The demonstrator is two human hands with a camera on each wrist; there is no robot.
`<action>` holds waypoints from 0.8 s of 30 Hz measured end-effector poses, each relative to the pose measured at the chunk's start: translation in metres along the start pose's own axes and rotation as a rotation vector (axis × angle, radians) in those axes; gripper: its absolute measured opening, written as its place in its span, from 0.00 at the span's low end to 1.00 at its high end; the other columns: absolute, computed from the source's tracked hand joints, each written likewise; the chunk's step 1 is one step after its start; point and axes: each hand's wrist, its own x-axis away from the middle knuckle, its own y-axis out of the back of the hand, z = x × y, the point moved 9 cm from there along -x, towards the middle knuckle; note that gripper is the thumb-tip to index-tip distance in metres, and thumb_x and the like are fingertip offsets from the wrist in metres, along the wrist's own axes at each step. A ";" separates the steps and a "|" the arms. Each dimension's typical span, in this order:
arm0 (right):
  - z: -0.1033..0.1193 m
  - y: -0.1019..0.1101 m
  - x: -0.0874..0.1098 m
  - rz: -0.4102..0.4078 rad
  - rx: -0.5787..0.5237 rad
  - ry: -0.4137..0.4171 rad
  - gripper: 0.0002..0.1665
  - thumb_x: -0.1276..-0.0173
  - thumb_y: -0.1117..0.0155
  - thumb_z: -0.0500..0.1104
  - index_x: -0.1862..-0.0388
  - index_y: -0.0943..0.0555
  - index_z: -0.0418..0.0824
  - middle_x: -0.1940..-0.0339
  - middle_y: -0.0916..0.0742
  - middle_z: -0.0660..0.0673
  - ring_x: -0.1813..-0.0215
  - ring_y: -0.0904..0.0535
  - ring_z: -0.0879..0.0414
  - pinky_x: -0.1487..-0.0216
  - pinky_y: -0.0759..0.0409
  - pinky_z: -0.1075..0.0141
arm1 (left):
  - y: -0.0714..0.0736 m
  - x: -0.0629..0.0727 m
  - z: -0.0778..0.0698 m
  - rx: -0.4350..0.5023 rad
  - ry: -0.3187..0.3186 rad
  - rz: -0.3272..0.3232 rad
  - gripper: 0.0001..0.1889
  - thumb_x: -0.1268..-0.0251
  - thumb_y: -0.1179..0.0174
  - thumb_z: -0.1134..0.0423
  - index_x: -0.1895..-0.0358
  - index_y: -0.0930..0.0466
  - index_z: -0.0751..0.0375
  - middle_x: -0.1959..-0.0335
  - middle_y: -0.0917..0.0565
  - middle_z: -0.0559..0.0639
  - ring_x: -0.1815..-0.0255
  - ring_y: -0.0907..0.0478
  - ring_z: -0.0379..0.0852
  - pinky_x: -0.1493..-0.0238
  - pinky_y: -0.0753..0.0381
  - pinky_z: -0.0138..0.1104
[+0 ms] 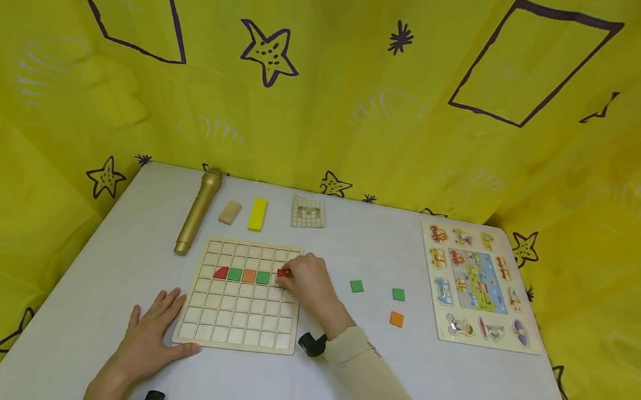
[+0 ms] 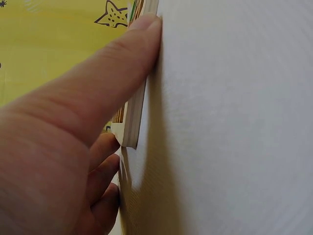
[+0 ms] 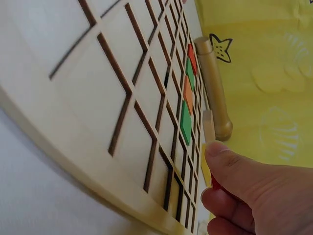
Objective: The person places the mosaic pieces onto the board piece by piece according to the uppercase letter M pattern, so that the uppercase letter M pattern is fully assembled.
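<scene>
A square wooden grid board (image 1: pixel 234 350) lies on the table, with a row of tiles set in it: a red quarter-round tile (image 1: pixel 221 273), two green tiles (image 1: pixel 235 274) and an orange tile (image 1: pixel 249 276). Between thumb and fingers my right hand (image 1: pixel 310 285) pinches a red tile (image 1: pixel 283 272) over the right end of that row; the fingers cover part of it. My left hand (image 1: pixel 151 334) rests with spread fingers at the board's lower left corner. In the left wrist view its thumb (image 2: pixel 122 58) lies against the board's edge (image 2: pixel 133 120).
Right of the board lie two loose green tiles (image 1: pixel 356 286) and an orange tile (image 1: pixel 396 319). Behind it are a gold microphone (image 1: pixel 197 213), a wooden block (image 1: pixel 229 212), a yellow block (image 1: pixel 257 214) and a pattern card (image 1: pixel 308 213). A picture puzzle (image 1: pixel 478 286) lies far right.
</scene>
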 end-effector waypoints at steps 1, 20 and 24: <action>0.001 -0.002 0.000 0.003 0.007 -0.003 0.16 0.38 0.28 0.53 0.61 0.12 0.42 0.67 0.13 0.52 0.65 0.25 0.56 0.60 0.28 0.63 | 0.000 0.000 0.000 0.002 0.001 0.001 0.57 0.54 0.30 0.34 0.27 0.41 0.71 0.26 0.44 0.67 0.25 0.55 0.67 0.34 0.69 0.66; 0.009 -0.010 0.000 -0.035 0.087 -0.029 0.18 0.41 0.27 0.57 0.65 0.13 0.44 0.70 0.15 0.53 0.64 0.24 0.56 0.62 0.28 0.63 | 0.000 0.001 0.001 0.009 -0.006 -0.007 0.57 0.54 0.30 0.34 0.27 0.41 0.71 0.25 0.44 0.66 0.25 0.55 0.66 0.34 0.70 0.66; 0.009 -0.011 -0.001 -0.036 0.095 -0.032 0.18 0.41 0.28 0.58 0.64 0.13 0.45 0.69 0.14 0.52 0.64 0.24 0.56 0.61 0.28 0.62 | -0.001 0.000 0.001 0.006 -0.009 -0.008 0.57 0.54 0.30 0.34 0.27 0.41 0.70 0.25 0.44 0.66 0.25 0.55 0.66 0.34 0.70 0.66</action>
